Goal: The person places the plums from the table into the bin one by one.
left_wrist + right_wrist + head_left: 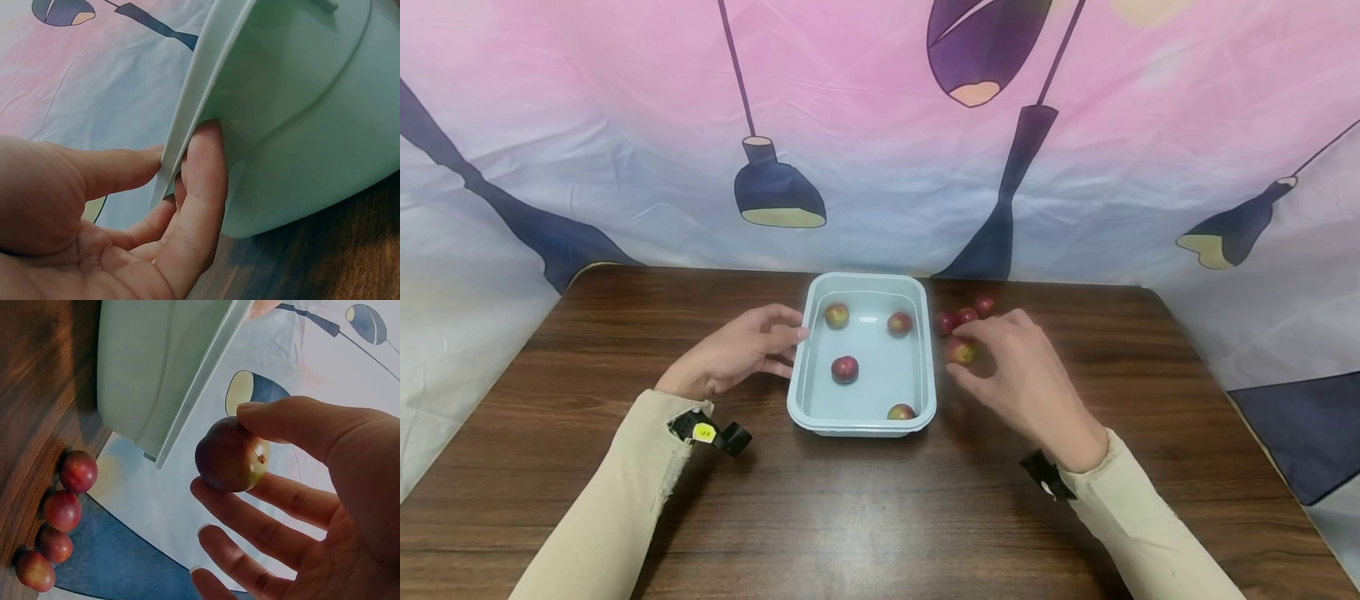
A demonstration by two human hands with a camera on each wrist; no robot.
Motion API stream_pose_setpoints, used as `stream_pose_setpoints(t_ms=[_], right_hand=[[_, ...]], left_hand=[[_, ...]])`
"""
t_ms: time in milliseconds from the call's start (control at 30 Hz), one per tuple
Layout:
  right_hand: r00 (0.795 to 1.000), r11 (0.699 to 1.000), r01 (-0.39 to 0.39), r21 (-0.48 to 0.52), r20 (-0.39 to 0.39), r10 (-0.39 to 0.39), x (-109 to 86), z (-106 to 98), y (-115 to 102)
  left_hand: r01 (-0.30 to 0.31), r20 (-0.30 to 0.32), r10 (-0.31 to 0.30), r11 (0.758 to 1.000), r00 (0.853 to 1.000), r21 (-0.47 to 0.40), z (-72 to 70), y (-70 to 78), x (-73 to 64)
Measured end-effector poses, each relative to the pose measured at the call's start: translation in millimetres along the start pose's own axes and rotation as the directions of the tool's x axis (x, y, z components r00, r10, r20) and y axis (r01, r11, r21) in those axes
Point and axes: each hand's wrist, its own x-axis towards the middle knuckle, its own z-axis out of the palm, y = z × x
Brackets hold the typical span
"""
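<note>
A pale blue-green plastic tub (867, 398) stands on the table with several red-and-yellow plums spread over its floor, one of them (845, 369) near the middle. My left hand (747, 350) pinches the tub's left rim, thumb on top and fingers beneath, as the left wrist view shows. Just off the tub's right side, my right hand (1018, 371) holds a plum (231, 454) between thumb and fingertips, raised above the table. The other fingers of that hand spread loosely. Beyond it, several red plums (62, 510) lie in a row on the table.
The dark wood-grain table (865, 517) extends around the tub on all sides. Behind it hangs a pink and blue cloth (880, 192) printed with lamps, reaching down to the table's back edge. Black cameras (733, 437) are strapped at both wrists.
</note>
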Motion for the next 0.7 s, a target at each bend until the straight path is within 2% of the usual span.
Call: stream_pose_setpoints(t_ms=[467, 700], right_hand=[[0.999, 0.999, 0.035, 0.009, -0.013, -0.035, -1.6, 3.1, -5.5], [1.000, 0.999, 0.029, 0.017, -0.008, -0.029, -2.6, 3.7, -6.8]], left_hand=[[0.006, -0.015, -0.006, 1.000, 1.000, -0.003, 0.6, -0.1, 0.0], [0.001, 0.001, -0.001, 1.000, 1.000, 0.001, -0.3, -0.6, 0.0]])
